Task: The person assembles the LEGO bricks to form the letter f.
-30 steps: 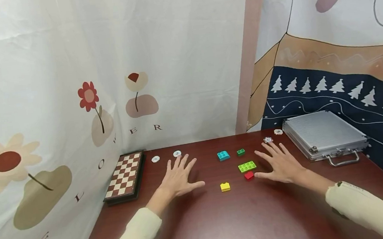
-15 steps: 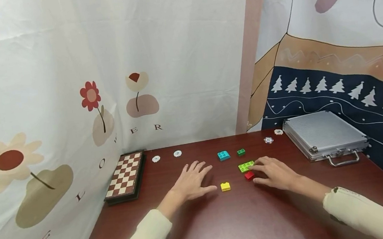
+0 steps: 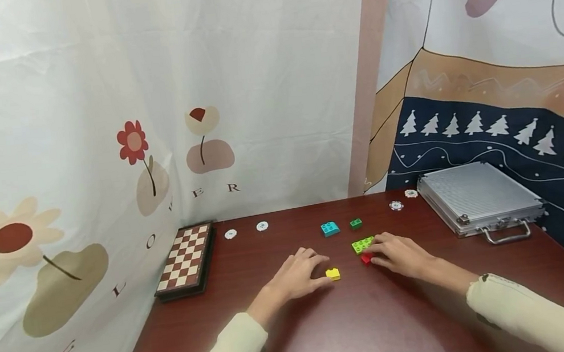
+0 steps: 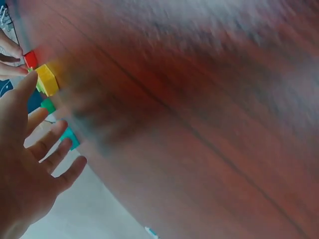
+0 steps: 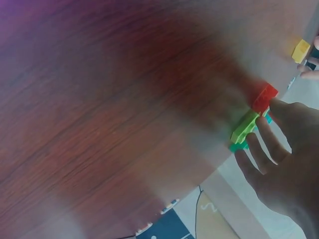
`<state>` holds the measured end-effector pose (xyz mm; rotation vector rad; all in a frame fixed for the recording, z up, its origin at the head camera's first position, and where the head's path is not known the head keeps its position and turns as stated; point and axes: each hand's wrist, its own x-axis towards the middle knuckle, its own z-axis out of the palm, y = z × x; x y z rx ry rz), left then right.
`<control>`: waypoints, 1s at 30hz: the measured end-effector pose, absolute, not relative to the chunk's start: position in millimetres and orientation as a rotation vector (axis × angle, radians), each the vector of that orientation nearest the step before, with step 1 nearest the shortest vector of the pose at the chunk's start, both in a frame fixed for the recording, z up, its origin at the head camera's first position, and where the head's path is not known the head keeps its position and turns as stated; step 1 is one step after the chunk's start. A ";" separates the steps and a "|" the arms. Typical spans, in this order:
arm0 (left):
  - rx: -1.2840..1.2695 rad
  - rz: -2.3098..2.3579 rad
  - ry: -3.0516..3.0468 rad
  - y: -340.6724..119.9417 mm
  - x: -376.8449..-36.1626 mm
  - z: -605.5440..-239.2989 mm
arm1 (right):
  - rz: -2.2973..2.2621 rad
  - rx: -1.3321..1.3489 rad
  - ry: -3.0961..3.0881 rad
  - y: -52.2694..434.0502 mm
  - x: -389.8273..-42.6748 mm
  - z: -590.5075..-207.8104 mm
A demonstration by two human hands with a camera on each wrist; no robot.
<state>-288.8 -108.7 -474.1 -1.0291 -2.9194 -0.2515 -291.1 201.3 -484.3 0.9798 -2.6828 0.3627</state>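
**Both hands at the bricks, nothing lifted**

Your right hand (image 3: 399, 255) lies low on the table (image 3: 360, 328), fingers bent, thumb and fingertips (image 5: 279, 110) touching the red brick (image 3: 366, 258) and the lime-green brick (image 3: 362, 244). Whether they pinch either brick cannot be told; both bricks sit on the wood. Your left hand (image 3: 297, 275) rests palm-down, fingers loosely spread and lightly bent in the wrist view, its thumb just beside the yellow brick (image 3: 332, 274), holding nothing.

Orientation: the lime-green brick is the long one, flat, studs up, its long axis running left to right across the table and tilted slightly away at the right end. The red and yellow bricks are short and squarish, studs up.

Pose: both forearms, in cream sleeves (image 3: 534, 316), angle inward from the near edge, wrists low.

Materials: glossy moulded plastic bricks on dark reddish wood grain. Farther back stand a teal brick (image 3: 329, 228) and a small dark-green brick (image 3: 356, 224). A folded chessboard (image 3: 184, 259) lies at the left, a ribbed aluminium case (image 3: 477, 195) at the right, with round white chips (image 3: 395, 205) near the back edge.
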 end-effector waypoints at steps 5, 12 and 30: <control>-1.022 -0.476 -2.936 -102.9 -289.5 -480.3 | 0.371 0.969 -2.702 198.8 -293.4 -484.2; -1.033 -0.704 -2.911 -97.8 -292.1 -483.2 | 0.459 0.972 -2.766 196.9 -293.9 -481.9; -0.913 -0.989 -2.954 -87.2 -291.3 -490.2 | 0.747 1.033 -2.822 191.8 -294.7 -485.9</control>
